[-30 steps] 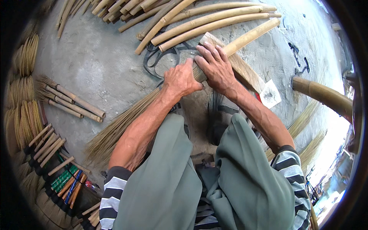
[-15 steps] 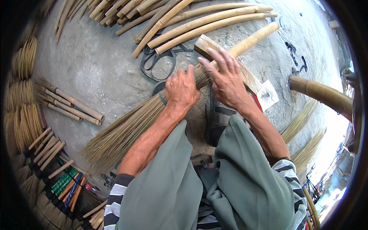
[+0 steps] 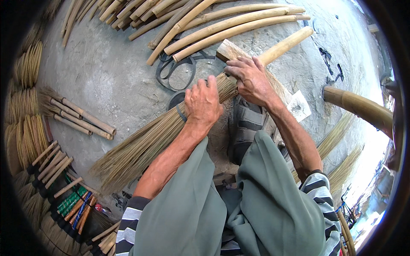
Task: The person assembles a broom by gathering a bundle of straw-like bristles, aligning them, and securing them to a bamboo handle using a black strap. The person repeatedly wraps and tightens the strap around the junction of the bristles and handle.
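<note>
A straw broom (image 3: 136, 138) lies slantwise before me, its fibres fanning out at the lower left. From its upper end a thick bamboo handle (image 3: 287, 45) sticks out to the upper right. My left hand (image 3: 200, 102) is wrapped over the fibre bundle, just above a dark band (image 3: 181, 113) round it. Higher up, my right hand (image 3: 251, 81) curls its fingers over the end of the bundle where the handle enters, hiding that joint. Beneath the handle lies a wooden block (image 3: 277, 87), partly covered by my right hand.
Bamboo poles (image 3: 232, 30) are heaped at the back. Loops of dark rubber strip (image 3: 194, 64) lie beyond my left hand. Small brooms (image 3: 83, 119) rest at left, near bundled stalks (image 3: 27, 136). My shoe (image 3: 247, 123) stands below the broom; a thick bamboo pole (image 3: 358, 104) juts in from the right.
My right hand, raised with its fingers spread before, has come down and curled over the upper end of the broom. A red edge beside the block is no longer visible. My left hand keeps its hold.
</note>
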`<act>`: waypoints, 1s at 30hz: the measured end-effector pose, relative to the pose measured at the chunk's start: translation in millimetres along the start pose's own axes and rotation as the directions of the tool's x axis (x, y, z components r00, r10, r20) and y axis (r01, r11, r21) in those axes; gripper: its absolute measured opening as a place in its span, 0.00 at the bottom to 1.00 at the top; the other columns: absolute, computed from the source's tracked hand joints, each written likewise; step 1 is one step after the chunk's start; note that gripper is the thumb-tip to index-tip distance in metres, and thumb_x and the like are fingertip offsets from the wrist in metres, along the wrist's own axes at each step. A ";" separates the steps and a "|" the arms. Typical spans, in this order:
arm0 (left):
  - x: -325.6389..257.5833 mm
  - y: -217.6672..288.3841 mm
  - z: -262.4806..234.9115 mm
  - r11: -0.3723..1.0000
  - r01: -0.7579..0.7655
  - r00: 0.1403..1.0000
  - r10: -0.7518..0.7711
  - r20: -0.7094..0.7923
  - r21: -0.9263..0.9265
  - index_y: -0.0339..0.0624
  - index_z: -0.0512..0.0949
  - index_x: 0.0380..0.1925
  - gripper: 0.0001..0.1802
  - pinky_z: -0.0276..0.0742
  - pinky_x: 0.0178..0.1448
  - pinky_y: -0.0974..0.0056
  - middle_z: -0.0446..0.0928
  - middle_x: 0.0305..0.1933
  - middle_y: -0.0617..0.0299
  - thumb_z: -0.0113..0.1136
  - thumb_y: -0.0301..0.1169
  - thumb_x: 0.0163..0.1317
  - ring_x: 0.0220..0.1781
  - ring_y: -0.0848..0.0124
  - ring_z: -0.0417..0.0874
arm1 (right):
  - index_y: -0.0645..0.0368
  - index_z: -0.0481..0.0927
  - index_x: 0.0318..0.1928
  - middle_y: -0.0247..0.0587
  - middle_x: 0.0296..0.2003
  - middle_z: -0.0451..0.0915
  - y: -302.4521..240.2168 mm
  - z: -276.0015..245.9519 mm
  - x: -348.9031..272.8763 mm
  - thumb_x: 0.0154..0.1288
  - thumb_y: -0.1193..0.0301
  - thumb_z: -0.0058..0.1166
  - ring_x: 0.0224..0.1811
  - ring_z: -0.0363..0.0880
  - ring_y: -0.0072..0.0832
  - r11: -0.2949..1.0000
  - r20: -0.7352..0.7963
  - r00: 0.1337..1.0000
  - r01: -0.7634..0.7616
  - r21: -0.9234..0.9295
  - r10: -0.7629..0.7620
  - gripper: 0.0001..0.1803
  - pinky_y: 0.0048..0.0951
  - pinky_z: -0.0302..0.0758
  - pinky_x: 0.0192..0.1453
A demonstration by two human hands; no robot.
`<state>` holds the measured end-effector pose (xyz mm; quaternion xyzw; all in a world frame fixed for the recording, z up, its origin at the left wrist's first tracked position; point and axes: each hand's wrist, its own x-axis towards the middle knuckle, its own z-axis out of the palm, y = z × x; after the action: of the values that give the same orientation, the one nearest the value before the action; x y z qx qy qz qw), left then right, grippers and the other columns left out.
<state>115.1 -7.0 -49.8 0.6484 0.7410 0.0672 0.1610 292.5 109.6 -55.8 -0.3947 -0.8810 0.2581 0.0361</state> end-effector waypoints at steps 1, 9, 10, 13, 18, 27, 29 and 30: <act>0.3 -0.1 0.2 1.000 -0.002 1.000 0.002 -0.012 0.005 0.41 0.74 0.61 0.43 0.83 0.58 0.40 0.83 0.51 0.45 0.91 0.36 0.48 0.55 0.43 0.90 | 0.58 0.85 0.73 0.45 0.78 0.81 0.0 4.4 -2.3 0.63 0.80 0.50 0.89 0.66 0.48 0.999 0.021 0.999 0.040 0.011 -0.040 0.36 0.63 0.49 0.96; -1.4 -0.5 3.7 1.000 -0.004 1.000 0.004 -0.018 0.028 0.42 0.74 0.63 0.45 0.83 0.58 0.41 0.82 0.52 0.48 0.92 0.37 0.48 0.55 0.46 0.90 | 0.53 0.89 0.68 0.37 0.75 0.84 2.6 24.0 -1.2 0.61 0.75 0.56 0.84 0.72 0.47 0.999 -0.090 0.995 0.033 -0.013 -0.034 0.32 0.65 0.49 0.94; -1.4 -0.3 3.7 1.000 -0.002 1.000 0.003 -0.019 0.023 0.42 0.74 0.63 0.45 0.83 0.58 0.41 0.82 0.52 0.48 0.92 0.37 0.48 0.55 0.46 0.90 | 0.53 0.89 0.68 0.36 0.75 0.85 2.7 25.1 -1.6 0.61 0.75 0.56 0.84 0.73 0.47 0.999 -0.074 0.997 0.033 -0.014 -0.034 0.33 0.65 0.49 0.94; -2.2 1.0 2.6 0.999 0.005 1.000 -0.004 -0.023 0.046 0.42 0.74 0.63 0.45 0.83 0.58 0.41 0.82 0.52 0.48 0.92 0.38 0.47 0.55 0.46 0.90 | 0.52 0.89 0.69 0.33 0.75 0.84 1.2 28.0 -6.2 0.59 0.75 0.58 0.85 0.71 0.45 0.999 -0.056 0.997 0.051 0.010 -0.051 0.34 0.66 0.48 0.95; -3.3 2.2 2.0 0.999 -0.002 1.000 0.003 -0.017 0.054 0.43 0.75 0.62 0.43 0.83 0.57 0.42 0.82 0.52 0.48 0.91 0.38 0.48 0.55 0.46 0.90 | 0.52 0.89 0.70 0.33 0.76 0.83 5.7 18.0 -6.6 0.58 0.76 0.57 0.87 0.69 0.44 0.990 -0.032 0.992 0.124 0.066 -0.122 0.36 0.67 0.47 0.95; 0.1 -1.9 4.2 1.000 -0.009 0.999 0.010 -0.039 0.026 0.40 0.76 0.60 0.39 0.85 0.56 0.40 0.84 0.48 0.45 0.87 0.34 0.49 0.52 0.43 0.92 | 0.49 0.74 0.85 0.37 0.90 0.61 -18.6 -1.0 -22.4 0.59 0.76 0.70 0.93 0.56 0.52 0.949 0.051 0.964 0.267 -0.170 -0.262 0.50 0.66 0.51 0.95; 5.2 -0.7 -2.4 1.000 0.013 1.000 -0.013 0.028 0.001 0.39 0.76 0.59 0.36 0.87 0.58 0.37 0.86 0.49 0.42 0.85 0.33 0.51 0.54 0.41 0.92 | 0.47 0.70 0.87 0.39 0.90 0.61 -24.0 4.4 -29.7 0.62 0.71 0.72 0.94 0.53 0.49 0.944 0.125 0.975 0.212 -0.253 -0.185 0.51 0.66 0.47 0.96; 9.4 -0.9 -7.1 0.999 0.046 0.995 -0.045 0.088 -0.010 0.37 0.78 0.58 0.34 0.87 0.59 0.38 0.87 0.50 0.40 0.83 0.34 0.52 0.54 0.40 0.93 | 0.47 0.70 0.87 0.38 0.90 0.61 -26.5 9.2 -31.2 0.63 0.69 0.71 0.94 0.52 0.49 0.918 0.086 0.977 0.212 -0.336 -0.194 0.49 0.65 0.46 0.96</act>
<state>110.9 2.9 -44.8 0.6328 0.7473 0.0396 0.1990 293.5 68.6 -46.5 -0.2949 -0.9493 0.1053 -0.0295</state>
